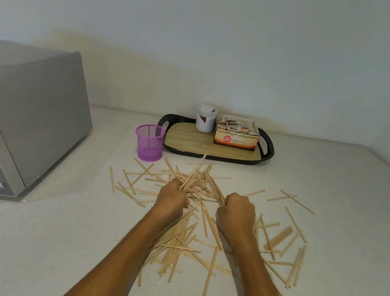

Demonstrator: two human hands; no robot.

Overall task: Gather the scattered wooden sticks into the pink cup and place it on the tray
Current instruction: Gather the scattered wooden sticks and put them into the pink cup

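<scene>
Gripping wooden sticks (188,240), left hand (171,199) and right hand (236,214) fisted; microwave (24,117) beside pink cup (150,143).

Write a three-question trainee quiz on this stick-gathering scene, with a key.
1. True or false: the pink cup stands on the tray.
2. Which hands grip sticks? A) left only B) right only C) both
3. Fill in: on the tray sit a white jar and a ___.

Key: 1 false, it stands on the counter left of the tray; 2 C; 3 box.
</scene>
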